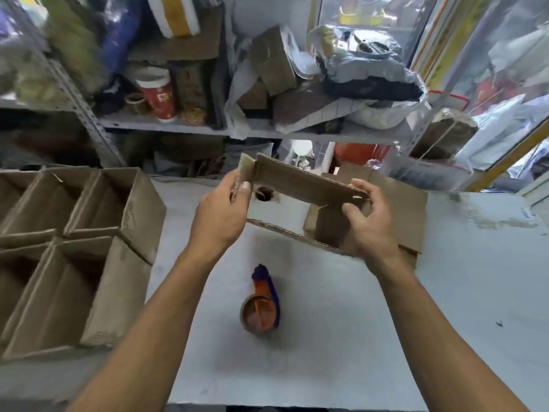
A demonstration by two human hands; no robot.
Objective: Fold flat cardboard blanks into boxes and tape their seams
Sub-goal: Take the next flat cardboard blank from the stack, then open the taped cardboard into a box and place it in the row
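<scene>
Two hands hold one cardboard blank (pixel 300 185) up above the white table (pixel 341 337), roughly mid-frame, partly opened into a tube so the tabletop shows thru the gap between its far wall and near wall. Left hand (pixel 222 215) grips the blank's left end, thumb pressed on the near face w/ fingers wrapped behind; a pale flap sticks up just above that hand. Right hand (pixel 368 221) pinches the right end, fingers curled over the top edge and thumb reaching in toward the lower panel. Near edge of the blank shows its corrugated fluting, running diagonally down to the right wrist.

Under and behind the right hand lies a stack of flat blanks (pixel 407 209) on the table, touching or nearly touching the held piece; can't tell which. A dark round hole (pixel 263 194) in the tabletop sits just right of the left thumb.

Nearer the person, btwn the two forearms, a tape dispenser (pixel 263 304) rests on the table: brown roll, orange body, purple handle pointing away.

Left side: several finished open-top boxes (pixel 74 254) packed together in a block, mouths up, at the table's left edge.

Beyond the table, a metal shelf unit (pixel 166 126) holds clutter, incl. a red cup w/ white lid (pixel 156 96), loose cardboard pieces and a grey plastic bag (pixel 368 69). Clear plastic sheeting (pixel 505 69) hangs far right. Background is blurred, so finer detail is unreadable.
</scene>
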